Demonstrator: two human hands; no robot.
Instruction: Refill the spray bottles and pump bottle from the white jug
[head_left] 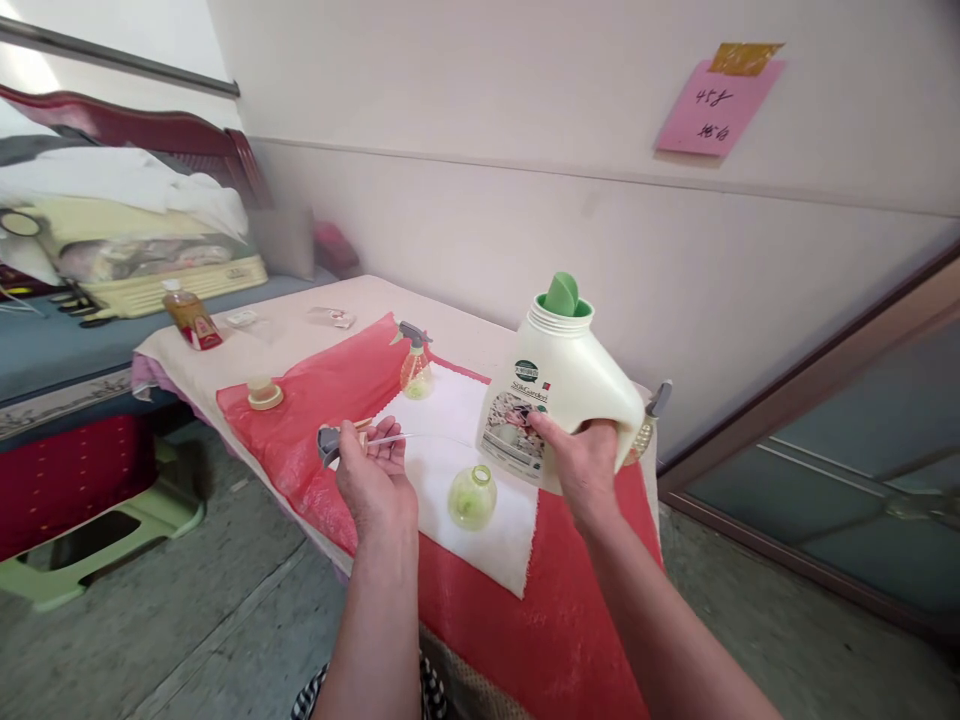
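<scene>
The person stands at a desk (225,355) covered with a pale cloth, with a red plastic sheet (315,390) on top of that and a white cloth (457,480) in the middle.

The right hand (581,460) is wrapped tight around the handle of a big cream plastic jug with a green spout (555,385). The jug is lifted a little and tips to the side, above the far edge of the white cloth. Its cap is off.

The left hand (375,470) is closed around a grey spray top with a long thin clear tube (334,442). The tube sticks out toward the jug, over the white cloth.

A small round clear bottle with green-yellow liquid and no top (472,495) stands on the white cloth, between the two hands and a bit nearer the person.

Another small clear spray bottle with a grey top (415,365) stands at the far corner of the white cloth. A third spray top (654,410) peeks out from behind the jug. A round cream cap (265,393) lies on the red sheet to the left. Farther left, near the desk's end, stands a brown bottle with a red label (192,318).

A pink paper note (716,105) is stuck on the wall. A bed with a dark red wooden headboard (142,135) is at the left.
</scene>
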